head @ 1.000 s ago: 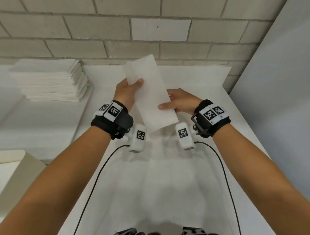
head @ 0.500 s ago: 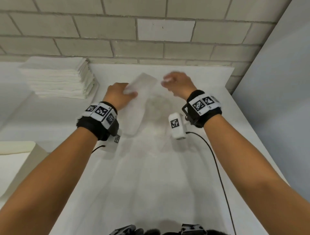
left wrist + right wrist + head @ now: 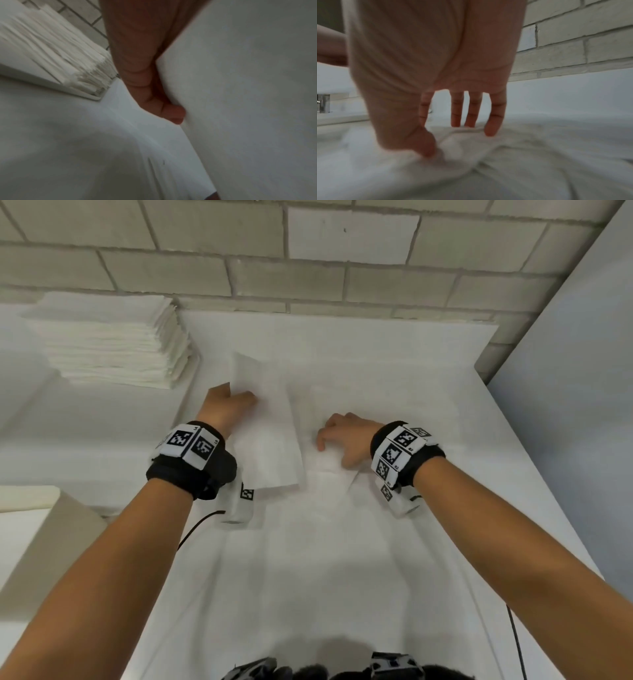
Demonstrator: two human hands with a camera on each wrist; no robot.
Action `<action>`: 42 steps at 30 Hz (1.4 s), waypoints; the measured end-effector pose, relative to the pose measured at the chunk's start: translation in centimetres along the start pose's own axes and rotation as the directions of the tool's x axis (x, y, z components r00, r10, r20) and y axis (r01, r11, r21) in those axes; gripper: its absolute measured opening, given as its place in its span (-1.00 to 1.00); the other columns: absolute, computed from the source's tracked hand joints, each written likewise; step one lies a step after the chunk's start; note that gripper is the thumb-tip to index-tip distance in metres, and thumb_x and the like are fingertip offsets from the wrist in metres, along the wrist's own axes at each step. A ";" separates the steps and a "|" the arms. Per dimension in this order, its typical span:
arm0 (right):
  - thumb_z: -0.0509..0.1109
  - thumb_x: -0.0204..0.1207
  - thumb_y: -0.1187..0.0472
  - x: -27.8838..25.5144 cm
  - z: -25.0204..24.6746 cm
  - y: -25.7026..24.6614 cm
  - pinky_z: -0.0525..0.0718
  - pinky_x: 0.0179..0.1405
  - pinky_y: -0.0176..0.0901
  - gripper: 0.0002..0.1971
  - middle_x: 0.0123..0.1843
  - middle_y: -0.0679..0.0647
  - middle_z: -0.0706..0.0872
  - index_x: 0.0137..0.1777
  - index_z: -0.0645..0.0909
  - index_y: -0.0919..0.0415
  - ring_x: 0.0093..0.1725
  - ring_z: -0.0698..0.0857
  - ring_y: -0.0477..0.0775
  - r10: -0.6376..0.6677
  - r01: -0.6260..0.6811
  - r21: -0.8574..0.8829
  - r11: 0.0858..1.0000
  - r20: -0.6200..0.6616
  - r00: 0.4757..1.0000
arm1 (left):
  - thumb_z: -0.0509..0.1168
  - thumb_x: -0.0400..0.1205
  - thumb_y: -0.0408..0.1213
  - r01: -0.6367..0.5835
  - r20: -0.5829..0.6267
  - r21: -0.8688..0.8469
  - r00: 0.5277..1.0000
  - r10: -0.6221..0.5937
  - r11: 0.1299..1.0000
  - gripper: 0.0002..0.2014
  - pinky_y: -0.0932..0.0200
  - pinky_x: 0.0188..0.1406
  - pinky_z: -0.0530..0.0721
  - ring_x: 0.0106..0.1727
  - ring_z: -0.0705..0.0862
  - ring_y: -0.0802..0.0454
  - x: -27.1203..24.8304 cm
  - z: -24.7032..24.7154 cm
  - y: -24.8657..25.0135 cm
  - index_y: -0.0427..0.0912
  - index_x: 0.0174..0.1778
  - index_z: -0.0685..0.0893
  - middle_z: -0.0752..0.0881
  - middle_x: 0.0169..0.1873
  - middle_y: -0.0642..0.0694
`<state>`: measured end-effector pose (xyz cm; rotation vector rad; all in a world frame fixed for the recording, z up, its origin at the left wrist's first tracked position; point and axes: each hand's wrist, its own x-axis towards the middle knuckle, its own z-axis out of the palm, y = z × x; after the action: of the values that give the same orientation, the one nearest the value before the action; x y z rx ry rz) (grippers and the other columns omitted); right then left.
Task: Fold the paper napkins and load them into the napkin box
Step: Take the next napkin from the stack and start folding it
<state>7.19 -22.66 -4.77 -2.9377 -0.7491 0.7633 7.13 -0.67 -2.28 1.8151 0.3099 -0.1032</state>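
My left hand [image 3: 227,405] grips a long folded white napkin [image 3: 270,446] by its left edge and holds it tilted just above the table. In the left wrist view the thumb [image 3: 171,112] pinches this napkin [image 3: 240,94]. To its right, my right hand [image 3: 337,440] is down on the table, its straight fingers [image 3: 457,119] and thumb pressing white paper [image 3: 462,143] that bunches up between them. A tall stack of white napkins [image 3: 113,340] sits at the back left.
A beige box-like object [image 3: 41,529] stands at the left edge. A white covering [image 3: 325,577] spreads over the table. A brick wall [image 3: 308,278] closes the back and a grey panel [image 3: 565,405] the right side.
Both hands held the folded napkin up in the air. The right hand let go, swung away and came down onto the table. The left hand lowered the napkin to the left.
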 end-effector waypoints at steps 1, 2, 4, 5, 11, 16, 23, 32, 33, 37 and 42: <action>0.31 0.38 0.37 -0.1 0.4 0.3 0.52 0.22 0.02 -0.55 0.39 0.05 0.38 0.25 0.50 -0.01 0.32 0.38 0.16 -0.008 0.009 0.022 1.000 -0.038 0.999 | 0.30 0.57 -0.40 0.014 0.013 0.009 1.000 -0.015 1.000 -0.87 -0.05 0.04 0.62 -0.04 0.67 -0.22 0.0 0.1 -0.4 -0.14 -0.28 0.62 0.69 -0.20 -0.20; 0.30 0.42 0.32 -0.2 0.6 0.5 0.50 0.26 0.02 -0.63 0.37 0.04 0.42 0.21 0.54 0.02 0.30 0.41 0.15 -0.007 0.010 0.048 0.999 -0.068 0.998 | 0.30 0.57 -0.40 0.018 0.024 0.037 1.000 -0.019 0.999 -0.93 -0.07 0.09 0.64 0.01 0.68 -0.26 -0.1 0.2 -0.8 -0.15 -0.17 0.65 0.71 -0.09 -0.24; 0.30 0.51 0.20 -0.5 0.6 0.8 0.51 0.21 -0.03 -0.79 0.25 0.08 0.54 0.14 0.57 0.12 0.21 0.51 0.15 0.023 -0.004 0.141 0.990 -0.131 0.991 | 0.31 0.56 -0.40 0.010 0.001 0.165 1.000 -0.011 0.986 -0.61 -0.01 0.07 0.64 0.05 0.65 -0.22 -0.4 0.3 -1.5 -0.15 0.32 0.52 0.65 0.12 -0.22; 0.29 0.56 0.15 -0.6 0.4 0.9 0.52 0.11 -0.07 -0.83 0.13 0.13 0.59 0.07 0.56 0.19 0.11 0.56 0.16 0.057 -0.016 0.223 0.975 -0.180 0.982 | 0.32 0.55 -0.43 -0.018 -0.026 0.209 0.999 0.024 0.978 -0.36 0.04 0.06 0.62 0.06 0.63 -0.18 -0.6 0.3 -1.8 -0.07 0.55 0.27 0.60 0.18 -0.19; 0.40 0.53 0.16 -1.4 -3.1 1.3 0.66 -0.23 -0.12 -0.73 -0.32 0.17 0.50 -0.32 0.46 0.25 -0.28 0.56 0.08 0.394 0.086 0.796 0.600 -0.387 0.833 | 0.09 0.60 -0.51 -0.175 -0.065 0.407 0.973 0.220 0.897 -0.46 0.24 0.13 0.55 0.19 0.64 -0.17 -1.7 0.2 -1.2 0.00 0.49 0.46 0.56 0.41 -0.13; 0.36 0.57 0.18 -1.8 -5.5 0.7 0.71 -0.44 -0.34 -0.60 -0.18 0.37 0.54 -0.08 0.55 0.66 -0.18 0.60 0.12 0.375 0.129 0.859 0.496 -0.346 0.860 | 0.24 0.65 -0.14 -0.178 -0.021 0.340 0.980 0.196 0.923 -0.65 0.33 0.29 0.39 0.38 0.55 -0.04 -3.0 1.5 0.2 -0.13 0.34 0.64 0.61 0.35 -0.11; 0.49 0.46 0.22 -2.9 -6.4 -3.0 0.61 -0.44 -0.28 -0.75 -0.34 0.12 0.65 -0.41 0.55 0.17 -0.32 0.64 0.03 0.275 0.288 0.809 0.513 -0.473 0.837 | 0.41 0.45 0.16 -0.385 0.245 0.265 0.914 0.325 0.884 -0.51 0.60 -0.16 0.43 0.10 0.63 0.22 -5.2 4.8 1.3 0.04 0.25 0.64 0.72 0.08 0.12; 0.33 0.59 0.01 -3.7 -6.4 -3.8 0.77 -0.14 -0.16 -0.70 0.00 0.08 0.73 0.08 0.71 0.23 0.02 0.70 0.00 0.288 0.307 0.862 0.402 -0.438 0.852 | 0.13 0.71 -0.16 0.032 0.312 -0.413 0.944 0.108 0.910 -0.75 -0.05 0.16 0.65 0.12 0.71 -0.12 -4.6 4.7 2.0 -0.15 0.19 0.62 0.73 0.10 -0.19; 0.39 0.55 0.03 -3.5 -6.3 -3.6 0.73 -0.14 -0.18 -0.72 0.04 0.07 0.68 0.14 0.68 0.19 0.04 0.66 0.00 0.329 0.278 0.848 0.451 -0.447 0.832 | 0.11 0.73 -0.18 0.051 0.328 -0.448 0.938 0.112 0.892 -0.74 -0.04 0.22 0.65 0.18 0.70 -0.13 -4.4 4.6 1.9 -0.18 0.22 0.60 0.71 0.17 -0.21; 0.53 0.39 -0.02 -3.3 -5.6 -2.6 0.59 -0.11 -0.22 -0.46 0.17 0.03 0.54 0.34 0.48 0.07 0.12 0.59 -0.01 0.438 0.118 0.888 0.444 -0.330 0.837 | 0.20 0.70 -0.18 0.033 0.265 -0.482 0.958 0.109 0.876 -0.67 -0.04 0.23 0.66 0.19 0.72 -0.12 -4.1 4.2 1.5 -0.28 0.32 0.56 0.71 0.21 -0.23; 0.59 0.34 0.22 -3.0 -4.5 -2.3 0.60 -0.16 -0.14 -0.79 -0.11 0.09 0.70 -0.08 0.64 0.15 -0.16 0.66 0.06 0.507 0.226 0.962 0.152 -0.273 0.818 | 0.23 0.66 -0.05 0.023 0.226 -0.439 0.970 0.086 0.898 -0.61 0.14 0.02 0.73 0.05 0.77 -0.02 -4.1 4.1 1.4 -0.29 0.24 0.61 0.77 0.06 -0.13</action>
<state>5.93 -21.50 0.88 -1.7004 0.1911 0.1338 3.98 -5.57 -1.16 1.3393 0.1160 -0.2116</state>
